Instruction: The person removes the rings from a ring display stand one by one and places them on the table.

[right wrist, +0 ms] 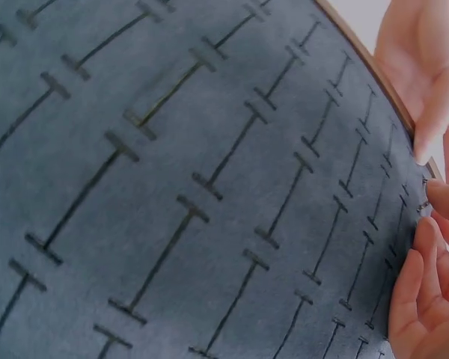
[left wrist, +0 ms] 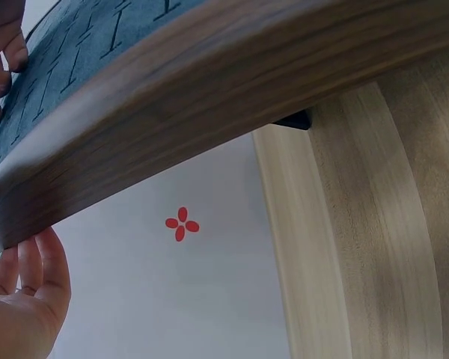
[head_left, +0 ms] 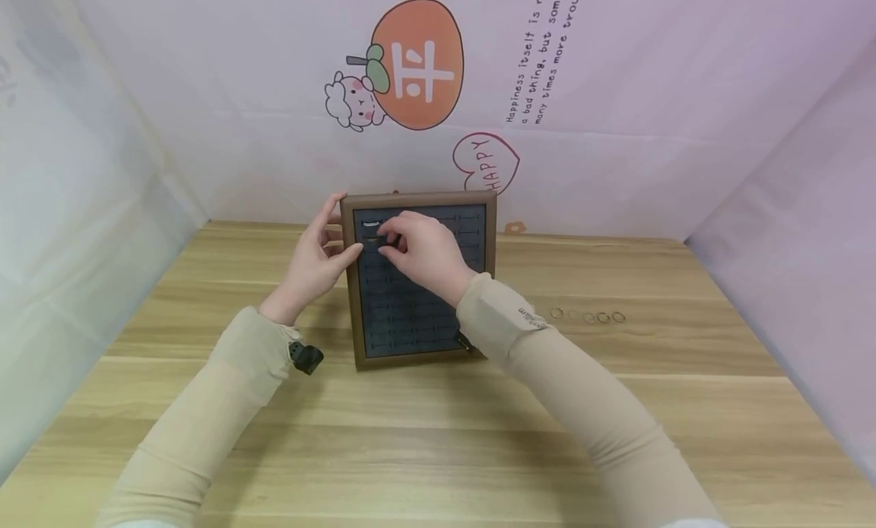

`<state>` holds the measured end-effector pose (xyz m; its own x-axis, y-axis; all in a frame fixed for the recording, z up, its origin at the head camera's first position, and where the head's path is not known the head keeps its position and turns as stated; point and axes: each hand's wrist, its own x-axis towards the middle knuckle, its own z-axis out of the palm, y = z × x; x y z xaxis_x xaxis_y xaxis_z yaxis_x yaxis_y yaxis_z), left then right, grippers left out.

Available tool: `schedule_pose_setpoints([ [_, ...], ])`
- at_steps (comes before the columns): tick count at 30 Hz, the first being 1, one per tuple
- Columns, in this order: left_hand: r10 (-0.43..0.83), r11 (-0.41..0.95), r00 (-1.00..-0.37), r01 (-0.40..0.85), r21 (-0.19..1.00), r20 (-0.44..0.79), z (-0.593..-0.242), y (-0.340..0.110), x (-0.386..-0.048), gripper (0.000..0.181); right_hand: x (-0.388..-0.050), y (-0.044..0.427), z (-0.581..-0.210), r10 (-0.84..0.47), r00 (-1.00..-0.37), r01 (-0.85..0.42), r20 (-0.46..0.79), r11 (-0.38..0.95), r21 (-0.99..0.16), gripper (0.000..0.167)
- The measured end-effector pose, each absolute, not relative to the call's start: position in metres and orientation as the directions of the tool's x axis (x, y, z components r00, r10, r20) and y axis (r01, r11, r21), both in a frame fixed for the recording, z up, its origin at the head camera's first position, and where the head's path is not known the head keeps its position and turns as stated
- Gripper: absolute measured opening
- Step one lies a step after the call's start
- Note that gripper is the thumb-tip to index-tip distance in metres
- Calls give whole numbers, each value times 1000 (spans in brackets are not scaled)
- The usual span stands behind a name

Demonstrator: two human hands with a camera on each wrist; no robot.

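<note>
The head view looks forward and down from above the near side of the striped pale-wood worktop [head_left: 308,452], far enough back to take in the bare left and right hands [head_left: 426,250], the brown wood-framed board with a slotted dark-grey panel [head_left: 411,307] and the printed white backdrop [head_left: 260,79]. The left wrist view, tilted, faces past the frame's edge from close by. The right wrist view looks obliquely across the panel, very near. Both wrist views share the panel and both hands' fingers.
</note>
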<state>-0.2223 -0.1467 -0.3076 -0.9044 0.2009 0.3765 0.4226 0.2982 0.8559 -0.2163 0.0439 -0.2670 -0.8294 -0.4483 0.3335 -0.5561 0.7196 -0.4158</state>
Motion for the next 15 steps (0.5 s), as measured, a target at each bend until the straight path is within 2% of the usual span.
schedule_pose_setpoints([
  [15,203,291,-908,413,863,366,-307,-147,-222,74,-216,34,-269,-450,-791,-584,415,758,-290,13],
])
